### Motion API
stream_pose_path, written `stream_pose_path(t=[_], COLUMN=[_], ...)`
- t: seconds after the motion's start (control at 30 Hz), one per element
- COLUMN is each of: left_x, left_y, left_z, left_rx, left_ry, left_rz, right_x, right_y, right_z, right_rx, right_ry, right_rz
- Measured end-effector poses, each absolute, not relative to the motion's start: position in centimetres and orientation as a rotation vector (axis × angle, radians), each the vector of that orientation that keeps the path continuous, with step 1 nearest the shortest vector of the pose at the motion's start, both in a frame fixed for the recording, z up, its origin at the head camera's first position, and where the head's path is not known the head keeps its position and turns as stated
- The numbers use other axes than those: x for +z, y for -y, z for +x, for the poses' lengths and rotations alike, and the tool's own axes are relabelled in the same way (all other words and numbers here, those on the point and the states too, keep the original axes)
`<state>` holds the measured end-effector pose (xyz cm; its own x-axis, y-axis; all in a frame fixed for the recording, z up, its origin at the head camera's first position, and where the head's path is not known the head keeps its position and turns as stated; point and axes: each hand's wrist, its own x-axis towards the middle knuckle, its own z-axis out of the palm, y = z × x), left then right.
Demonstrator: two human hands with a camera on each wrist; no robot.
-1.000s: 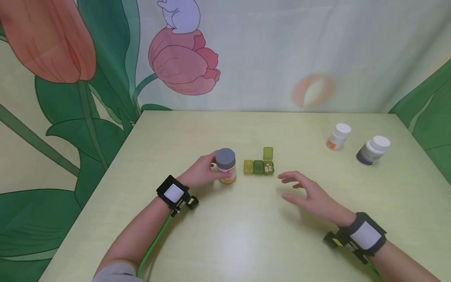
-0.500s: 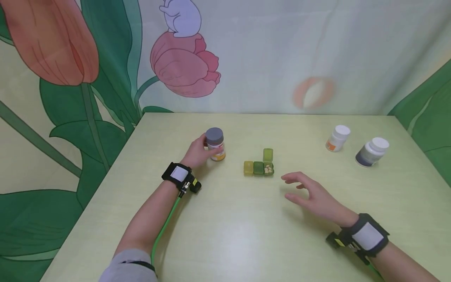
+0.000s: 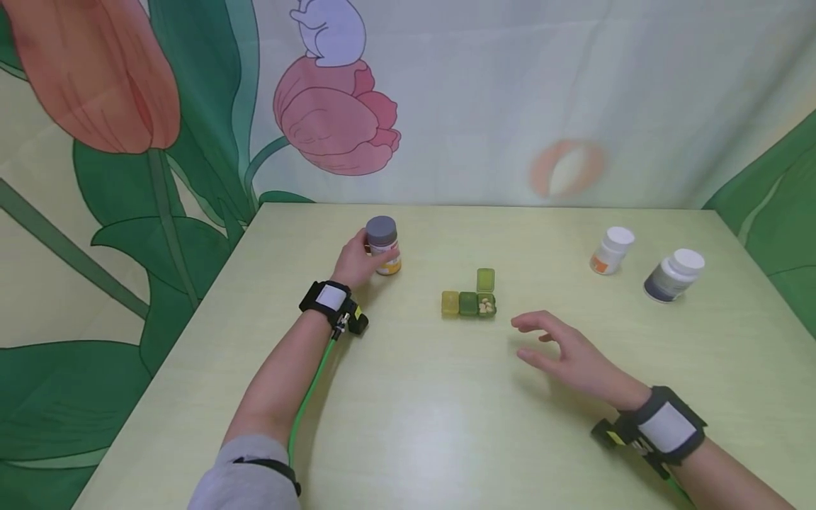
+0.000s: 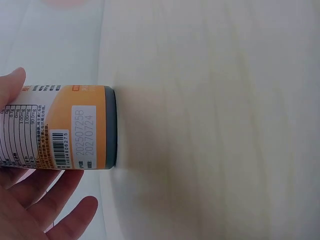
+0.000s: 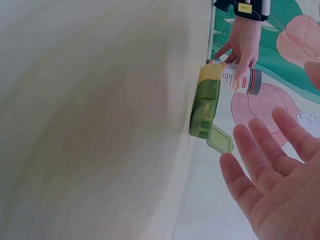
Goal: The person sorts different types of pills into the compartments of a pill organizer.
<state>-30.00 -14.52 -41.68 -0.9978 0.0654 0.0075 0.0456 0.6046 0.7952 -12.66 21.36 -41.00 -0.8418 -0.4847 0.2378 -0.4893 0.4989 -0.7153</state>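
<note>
At the table's far left, my left hand (image 3: 354, 263) grips a supplement bottle (image 3: 382, 232) with a grey cap and a white and orange label. The bottle is upright, and in the left wrist view its dark base (image 4: 111, 127) is right at the tabletop. Thumb and fingers lie on opposite sides of it. A small green and yellow pill organizer (image 3: 468, 304) sits mid-table, its right compartment's lid (image 3: 486, 280) raised and pale tablets (image 3: 486, 305) inside. My right hand (image 3: 569, 355) hovers right of the organizer, fingers relaxed and apart, holding nothing.
Two white-capped bottles stand at the back right: one with an orange label patch (image 3: 611, 251), and a larger one with a dark label (image 3: 673, 275). Behind the table's back edge hangs a flower-printed curtain (image 3: 472, 106). A green cable (image 3: 309, 397) runs along the left forearm.
My left hand has carried the grey-capped bottle away from beside the organizer, toward the back left. The right hand has stayed nearly still.
</note>
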Motion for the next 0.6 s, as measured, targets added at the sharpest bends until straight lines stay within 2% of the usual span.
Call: stream_pose_path(t=[0.2, 0.37, 0.47, 0.6], left_x=[-41.5, -40.7, -40.1, -39.8], left_y=[14.6, 14.2, 13.4, 11.3], left_z=[-29.5, -27.3, -25.5, -23.4], left_rx=[1.408, 1.551, 1.579, 1.279], left_ry=[-2.813, -2.957, -3.112, -3.233], left_rz=[0.064, 0.106, 0.366, 1.005], right_x=[-41.0, -40.9, -40.9, -41.0], right_y=[-21.4, -21.6, -21.9, -22.1], right_z=[-12.6, -12.7, -12.9, -13.0], right_rx=[1.298, 1.273, 1.260, 1.261], right_ry=[2.714, 2.717, 2.710, 2.706], right_rz=[0.881, 0.866, 0.862, 0.857])
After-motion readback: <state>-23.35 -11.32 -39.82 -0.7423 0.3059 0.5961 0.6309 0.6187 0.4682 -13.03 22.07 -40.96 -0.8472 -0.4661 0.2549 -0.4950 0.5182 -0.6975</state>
